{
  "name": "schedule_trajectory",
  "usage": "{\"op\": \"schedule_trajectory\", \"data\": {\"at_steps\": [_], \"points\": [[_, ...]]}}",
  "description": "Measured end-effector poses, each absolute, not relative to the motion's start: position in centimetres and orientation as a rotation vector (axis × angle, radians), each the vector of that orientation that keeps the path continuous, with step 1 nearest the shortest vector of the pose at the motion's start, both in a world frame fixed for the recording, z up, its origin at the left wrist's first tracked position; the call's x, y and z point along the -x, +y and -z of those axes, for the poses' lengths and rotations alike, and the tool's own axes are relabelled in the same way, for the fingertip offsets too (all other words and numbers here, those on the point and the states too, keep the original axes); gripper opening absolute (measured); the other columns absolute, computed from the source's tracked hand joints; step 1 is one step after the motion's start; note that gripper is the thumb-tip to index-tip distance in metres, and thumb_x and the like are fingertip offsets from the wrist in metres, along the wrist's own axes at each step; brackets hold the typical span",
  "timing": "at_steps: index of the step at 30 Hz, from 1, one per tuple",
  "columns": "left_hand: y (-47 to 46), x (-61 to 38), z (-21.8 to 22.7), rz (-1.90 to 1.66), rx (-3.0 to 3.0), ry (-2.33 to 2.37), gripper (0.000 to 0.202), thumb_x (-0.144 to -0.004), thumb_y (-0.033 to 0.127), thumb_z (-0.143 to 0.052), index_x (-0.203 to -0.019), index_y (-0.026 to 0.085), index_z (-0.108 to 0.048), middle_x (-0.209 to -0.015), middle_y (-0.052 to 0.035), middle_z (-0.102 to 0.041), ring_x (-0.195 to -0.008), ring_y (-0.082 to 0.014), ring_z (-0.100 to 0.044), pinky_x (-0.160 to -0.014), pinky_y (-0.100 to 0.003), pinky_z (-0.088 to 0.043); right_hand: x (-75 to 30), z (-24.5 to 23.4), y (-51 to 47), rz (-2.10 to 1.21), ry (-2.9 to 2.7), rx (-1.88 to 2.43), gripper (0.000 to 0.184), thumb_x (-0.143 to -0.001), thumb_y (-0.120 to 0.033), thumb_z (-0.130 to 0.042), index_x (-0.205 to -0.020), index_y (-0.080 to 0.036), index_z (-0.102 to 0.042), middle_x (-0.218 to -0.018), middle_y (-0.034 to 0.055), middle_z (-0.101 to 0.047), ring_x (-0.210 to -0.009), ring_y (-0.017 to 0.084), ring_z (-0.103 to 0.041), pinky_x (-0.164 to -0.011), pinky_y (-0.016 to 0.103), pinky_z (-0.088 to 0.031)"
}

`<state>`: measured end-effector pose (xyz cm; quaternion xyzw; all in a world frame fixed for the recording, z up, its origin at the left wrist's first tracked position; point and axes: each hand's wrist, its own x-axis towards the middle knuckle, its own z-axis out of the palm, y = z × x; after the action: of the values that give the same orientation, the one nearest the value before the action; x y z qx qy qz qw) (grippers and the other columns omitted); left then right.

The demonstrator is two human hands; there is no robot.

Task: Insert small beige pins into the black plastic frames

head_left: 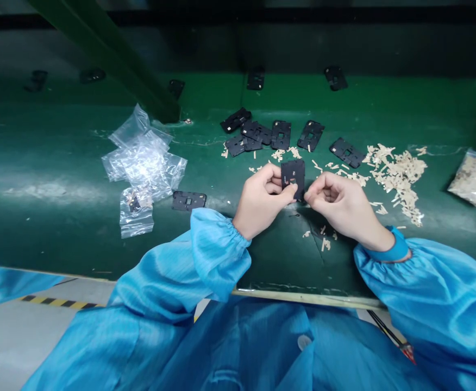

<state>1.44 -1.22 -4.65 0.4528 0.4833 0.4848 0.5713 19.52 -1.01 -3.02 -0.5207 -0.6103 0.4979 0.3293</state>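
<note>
My left hand (262, 195) grips a flat black plastic plate (293, 172) with cut-outs, holding it tilted up above the green bench. Its thumb lies across the plate's lower face. Close to the plate's right edge, my right hand (338, 201) has thumb and index finger pinched together; whatever they hold, if anything, is too small to make out. Behind the hands lie several similar black plates (281, 134), some overlapping. Small beige strips (401, 174) form a loose pile right of my right hand, with more scattered around both hands.
Clear plastic bags (144, 152) are heaped at the left, beside a small bag with dark parts (136, 209). One black plate (189, 201) lies near my left sleeve. A filled bag of beige pieces (473, 179) rests far right. A green post (116, 60) rises behind.
</note>
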Motion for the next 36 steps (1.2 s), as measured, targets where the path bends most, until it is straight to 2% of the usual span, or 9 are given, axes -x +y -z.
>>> {"op": "schedule_trajectory", "data": {"at_steps": [11, 21, 36], "points": [[-1.16, -1.48, 4.62, -1.137, -0.985, 1.104, 0.022, -0.075, 0.019, -0.079, -0.084, 0.017, -0.059, -0.076, 0.0017, -0.070, -0.067, -0.0113, -0.071, -0.067, -0.024, -0.064, -19.42, 3.05, -0.95, -1.282, -1.585, 1.382, 0.007, -0.074, -0.016, -0.068, -0.072, -0.019, -0.063, -0.072, 0.0036, -0.068, -0.060, 0.014, -0.055, -0.052, 0.026, -0.039], [-1.12, -1.54, 4.43, -1.146, -0.982, 1.111, 0.019, -0.075, 0.018, -0.077, -0.083, 0.016, -0.060, -0.077, 0.0011, -0.069, -0.070, -0.0110, -0.068, -0.066, -0.024, -0.065, -19.43, 3.13, -0.99, -1.296, -1.571, 1.379, 0.006, -0.074, -0.015, -0.067, -0.073, -0.019, -0.063, -0.074, 0.0031, -0.068, -0.063, 0.014, -0.058, -0.054, 0.026, -0.040], [-1.20, -1.54, 4.16, -1.132, -0.971, 1.114, 0.026, -0.073, 0.024, -0.081, -0.081, 0.018, -0.057, -0.075, 0.0024, -0.068, -0.070, -0.0116, -0.068, -0.067, -0.026, -0.065, -19.45, 3.02, -1.01, -1.266, -1.599, 1.414, 0.008, -0.076, -0.013, -0.067, -0.074, -0.019, -0.062, -0.072, 0.0016, -0.067, -0.059, 0.012, -0.054, -0.052, 0.025, -0.038]]}}
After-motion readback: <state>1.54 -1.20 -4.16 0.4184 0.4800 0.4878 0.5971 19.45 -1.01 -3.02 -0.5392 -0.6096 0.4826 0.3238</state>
